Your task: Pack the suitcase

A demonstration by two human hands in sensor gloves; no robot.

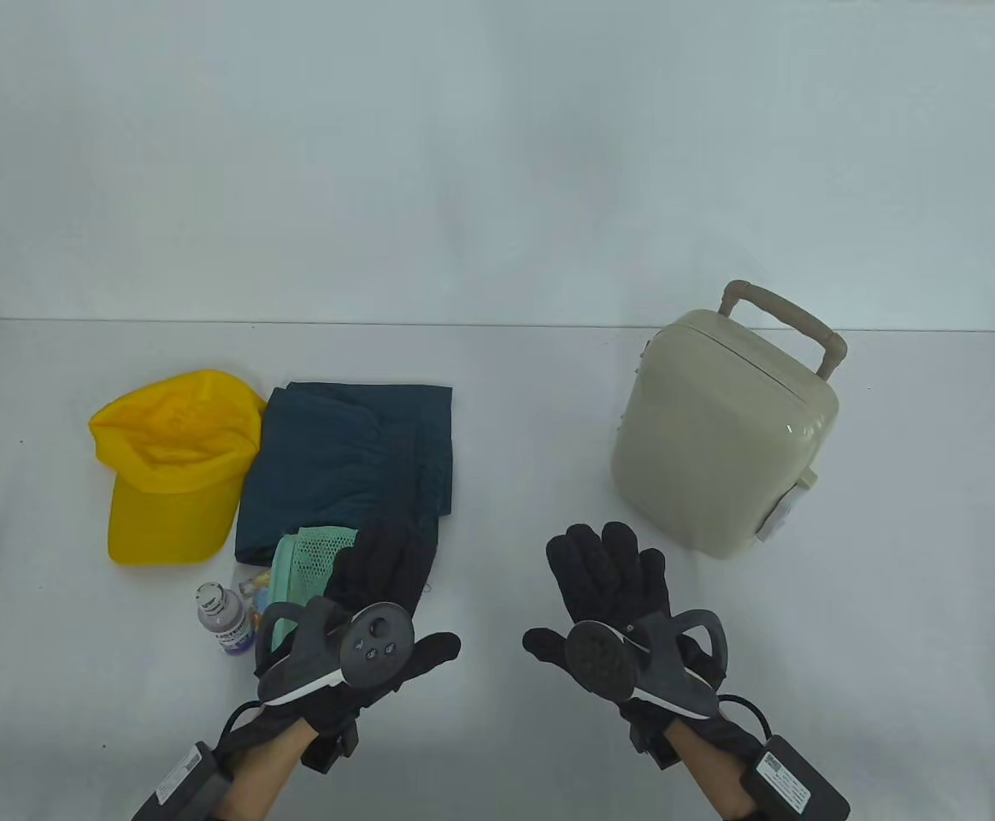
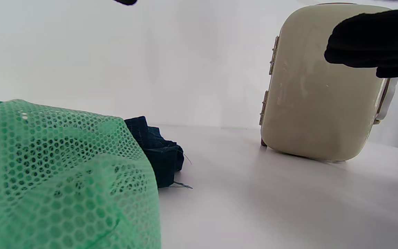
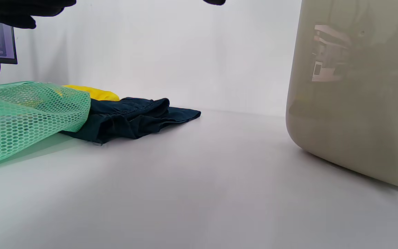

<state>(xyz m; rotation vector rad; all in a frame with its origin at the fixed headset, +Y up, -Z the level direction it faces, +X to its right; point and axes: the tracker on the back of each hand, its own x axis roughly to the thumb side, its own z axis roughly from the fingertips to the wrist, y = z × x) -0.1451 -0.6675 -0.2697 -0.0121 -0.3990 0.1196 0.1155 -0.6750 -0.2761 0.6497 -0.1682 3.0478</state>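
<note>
While both gloved hands hover low over the near edge of the white table (image 1: 506, 410), neither grips anything. The left hand (image 1: 378, 599) is flat, fingers straight and thumb spread, positioned above the green mesh bag (image 1: 309, 556); contact with the bag cannot be confirmed. The right hand (image 1: 609, 581) is likewise flat with fingers extended, holding nothing, near the lower left corner of the beige suitcase (image 1: 715, 436). The suitcase stands closed on the right side of the table, its brown handle (image 1: 792, 321) pointing away. On the left side, a folded dark blue garment (image 1: 348, 466) lies beside a yellow cap (image 1: 173, 462); the mesh bag overlaps the garment's near edge. A small bottle (image 1: 222, 617) stands just left of the mesh bag.
</note>
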